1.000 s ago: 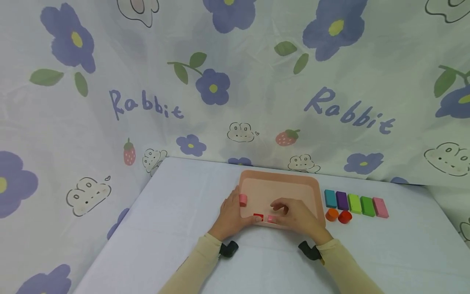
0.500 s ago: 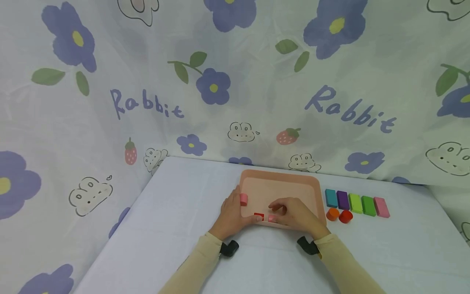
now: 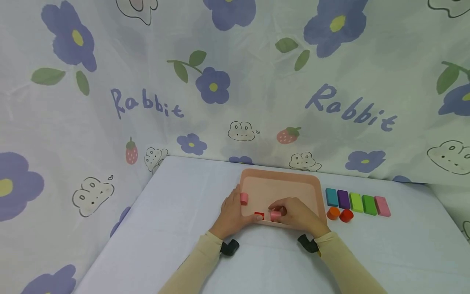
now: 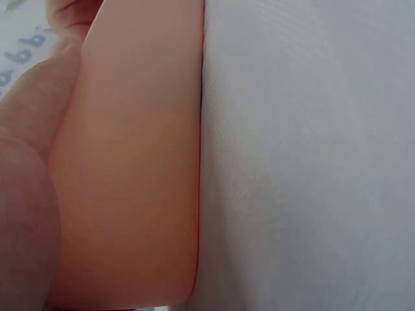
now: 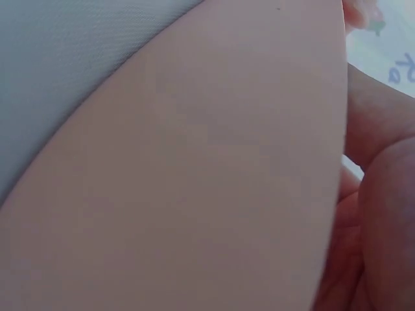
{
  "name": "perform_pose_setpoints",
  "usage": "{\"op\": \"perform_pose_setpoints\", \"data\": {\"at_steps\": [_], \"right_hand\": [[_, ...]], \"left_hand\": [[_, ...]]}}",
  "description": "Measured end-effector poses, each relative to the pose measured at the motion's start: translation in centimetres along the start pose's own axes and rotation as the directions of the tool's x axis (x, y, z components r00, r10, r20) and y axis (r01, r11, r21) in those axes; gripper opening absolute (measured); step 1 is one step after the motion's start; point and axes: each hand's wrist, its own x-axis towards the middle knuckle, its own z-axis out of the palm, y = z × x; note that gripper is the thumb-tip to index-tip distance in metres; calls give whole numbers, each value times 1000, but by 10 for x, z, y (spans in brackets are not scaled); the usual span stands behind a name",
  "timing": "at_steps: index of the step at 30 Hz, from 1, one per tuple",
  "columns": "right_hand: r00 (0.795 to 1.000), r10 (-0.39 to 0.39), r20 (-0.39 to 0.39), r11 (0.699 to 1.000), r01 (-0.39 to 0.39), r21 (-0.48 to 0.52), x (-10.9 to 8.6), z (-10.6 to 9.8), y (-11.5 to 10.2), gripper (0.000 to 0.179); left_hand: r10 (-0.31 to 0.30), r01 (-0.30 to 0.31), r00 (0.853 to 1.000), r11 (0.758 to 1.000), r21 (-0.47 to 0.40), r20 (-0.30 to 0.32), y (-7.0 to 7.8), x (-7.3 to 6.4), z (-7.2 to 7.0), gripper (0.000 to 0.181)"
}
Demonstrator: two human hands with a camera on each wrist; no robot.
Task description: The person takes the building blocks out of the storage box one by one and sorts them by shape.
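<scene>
In the head view, a peach tray (image 3: 279, 174) lies on the white table. My left hand (image 3: 231, 214) rests on its front left corner with fairly straight fingers along the left side. The left thumb reaches over the front rim, beside a small red block (image 3: 259, 214). My right hand (image 3: 297, 214) pinches a pink cylinder block (image 3: 275, 215) just inside the front rim. Another pink cylinder block (image 3: 244, 199) sits inside the left wall, next to my left fingers. In both wrist views the tray's outer wall (image 4: 136, 149) hides the blocks.
Right of the tray stand a blue block (image 3: 332, 197), a purple block (image 3: 343, 199), a lime block (image 3: 356, 203), a green block (image 3: 369, 205) and a pink block (image 3: 382, 206) in a row. An orange cylinder (image 3: 333, 213) and a red cylinder (image 3: 346, 215) stand before them.
The pink cylinder block at the front rim has come up slightly between my right fingers and shows more. My left hand keeps its place on the tray corner.
</scene>
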Motion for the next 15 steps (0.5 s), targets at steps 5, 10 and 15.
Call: {"op": "perform_pose_setpoints", "data": {"at_steps": [5, 10, 15], "right_hand": [[1000, 2, -1, 1000, -2, -3, 1, 0, 2, 28], [1000, 0, -24, 1000, -1, -19, 0, 1, 5, 29], [998, 11, -61, 1000, -13, -29, -3, -1, 3, 32]], "left_hand": [[-3, 3, 1000, 1000, 1, 2, 1, 0, -1, 120], [-7, 7, 1000, 1000, -20, 0, 1, 1, 0, 120], [-6, 6, 1000, 1000, -10, -6, 2, 1, 0, 121]]}}
